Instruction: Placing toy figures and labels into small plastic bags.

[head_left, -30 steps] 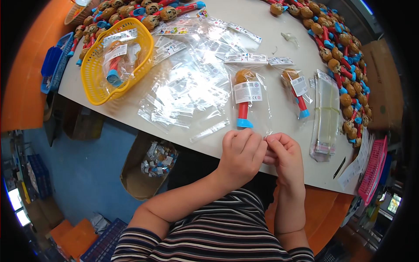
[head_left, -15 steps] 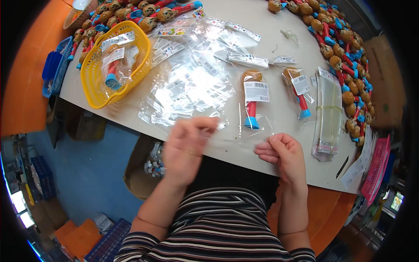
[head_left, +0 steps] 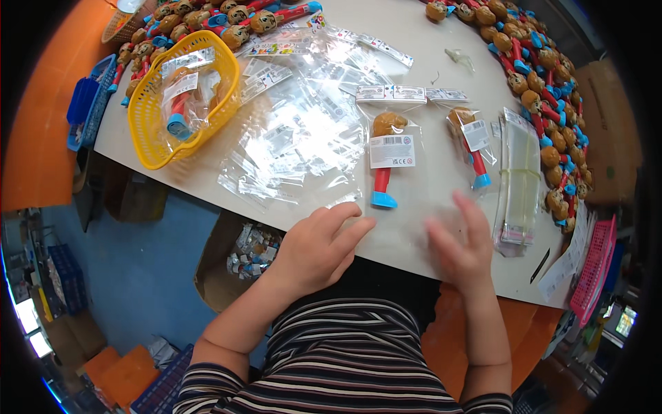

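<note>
A toy figure [head_left: 383,177] with a brown head, red stem and blue base lies in a clear plastic bag, a white label across its middle. My left hand [head_left: 321,245] is at the table's front edge, just below and left of that bag, fingers stretched and parted. Whether a fingertip touches the film, I cannot tell. To the right of the bag's lower end is my right hand [head_left: 465,241], blurred by motion, its fingers spread with nothing seen in them. A second bagged toy figure [head_left: 474,148] lies farther right.
Many flat clear bags [head_left: 296,145] cover the table's middle left. A yellow basket [head_left: 148,157] holds bagged figures. Unbagged figures [head_left: 552,131] are heaped along the right and far left edges. A banded bag stack [head_left: 518,186] lies right; an open carton [head_left: 219,272] stands below.
The bagged figure in front has shifted slightly left and turned a little. My left hand has moved down and right; my right hand has opened its fingers and shifted slightly right.
</note>
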Tool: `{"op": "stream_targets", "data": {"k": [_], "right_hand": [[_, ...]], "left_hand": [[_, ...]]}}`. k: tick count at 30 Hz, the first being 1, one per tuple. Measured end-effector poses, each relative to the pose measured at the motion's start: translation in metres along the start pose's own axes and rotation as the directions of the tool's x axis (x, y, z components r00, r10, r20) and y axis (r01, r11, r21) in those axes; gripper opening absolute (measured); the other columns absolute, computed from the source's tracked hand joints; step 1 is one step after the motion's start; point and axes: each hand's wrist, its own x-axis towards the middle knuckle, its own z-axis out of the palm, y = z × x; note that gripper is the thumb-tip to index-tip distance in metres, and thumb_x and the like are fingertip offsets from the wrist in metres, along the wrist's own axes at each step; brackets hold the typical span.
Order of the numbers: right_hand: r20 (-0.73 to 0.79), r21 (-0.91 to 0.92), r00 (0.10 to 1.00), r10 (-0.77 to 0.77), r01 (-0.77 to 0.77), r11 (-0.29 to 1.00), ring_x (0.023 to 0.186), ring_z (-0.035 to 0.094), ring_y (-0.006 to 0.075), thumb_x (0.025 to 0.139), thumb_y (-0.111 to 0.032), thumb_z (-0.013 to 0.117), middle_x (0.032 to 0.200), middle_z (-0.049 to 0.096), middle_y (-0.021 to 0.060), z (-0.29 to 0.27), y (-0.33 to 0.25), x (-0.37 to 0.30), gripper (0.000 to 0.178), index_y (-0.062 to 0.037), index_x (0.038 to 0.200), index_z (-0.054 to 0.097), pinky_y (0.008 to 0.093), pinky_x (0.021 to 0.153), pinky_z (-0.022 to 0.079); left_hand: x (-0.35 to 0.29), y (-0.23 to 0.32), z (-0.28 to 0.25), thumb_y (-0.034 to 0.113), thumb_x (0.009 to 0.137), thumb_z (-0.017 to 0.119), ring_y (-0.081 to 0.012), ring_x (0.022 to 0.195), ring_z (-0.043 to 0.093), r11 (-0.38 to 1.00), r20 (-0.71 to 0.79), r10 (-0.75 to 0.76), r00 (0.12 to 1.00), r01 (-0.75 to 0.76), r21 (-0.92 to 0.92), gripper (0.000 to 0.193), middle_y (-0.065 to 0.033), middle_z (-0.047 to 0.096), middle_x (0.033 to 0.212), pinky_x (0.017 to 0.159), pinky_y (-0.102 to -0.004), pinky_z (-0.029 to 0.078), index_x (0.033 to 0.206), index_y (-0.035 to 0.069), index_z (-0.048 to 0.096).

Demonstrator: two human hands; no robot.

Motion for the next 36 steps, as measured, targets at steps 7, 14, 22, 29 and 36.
{"op": "stream_targets", "data": {"k": [7,14,22,29,36], "right_hand": [[0.04,0.35,0.997,-0.061,0.043,0.936,0.103,0.061,0.0331,0.071,-0.003,0.075,0.119,0.064,0.014,0.016,0.003,0.02,0.022,-0.0051,0.092,0.068,0.0388,0.088,0.05],[0.076,0.491,0.974,0.211,-0.221,0.843,0.106,0.06,0.0334,0.073,-0.001,0.075,0.121,0.063,0.0165,0.012,-0.006,0.017,0.02,-0.0026,0.092,0.069,0.0381,0.088,0.048],[0.271,0.531,0.893,0.36,-0.451,0.718,0.111,0.058,0.031,0.078,-0.002,0.072,0.135,0.053,0.0185,0.003,-0.005,0.005,0.014,-0.0024,0.092,0.071,0.0386,0.092,0.047],[0.675,0.664,0.582,0.453,-0.747,-0.029,0.119,0.053,0.0246,0.088,-0.002,0.064,0.122,0.059,0.0208,0.0,-0.005,0.0,0.008,0.0046,0.091,0.067,0.0331,0.089,0.048],[0.709,0.662,0.55,0.441,-0.735,-0.149,0.088,0.062,0.0137,0.089,-0.003,0.065,0.115,0.061,0.0162,0.001,-0.005,-0.002,0.009,0.0046,0.094,0.067,0.0244,0.079,0.05]], "left_hand": [[0.004,0.001,0.008,0.01,0.068,0.077,-0.0223,0.073,0.054,0.994,-0.093,-0.023,0.995,0.013,-0.11,0.056,-0.0089,0.056,0.114,0.067,-0.0335,0.049,0.121,0.013,0.059],[0.008,-0.002,0.031,0.012,0.069,0.083,-0.0119,0.059,0.044,0.987,-0.279,0.02,0.96,-0.063,-0.146,0.046,-0.0071,0.056,0.112,0.055,-0.0254,0.042,0.113,0.014,0.067],[0.01,-0.001,0.027,0.001,0.077,0.075,-0.008,0.056,0.04,0.923,-0.286,-0.084,0.955,-0.033,-0.382,0.016,-0.0077,0.058,0.108,0.051,-0.0216,0.037,0.091,0.007,0.072],[0.014,0.014,0.006,0.003,0.084,0.071,-0.004,0.064,0.046,0.725,0.013,-0.369,0.93,0.296,-0.623,0.009,-0.0075,0.057,0.11,0.056,-0.0185,0.04,0.091,0.003,0.067],[0.01,0.016,0.017,0.0,0.083,0.072,-0.0021,0.065,0.048,0.707,0.041,-0.392,0.919,0.33,-0.626,0.017,-0.007,0.057,0.11,0.058,-0.0158,0.039,0.097,0.002,0.064]]}}
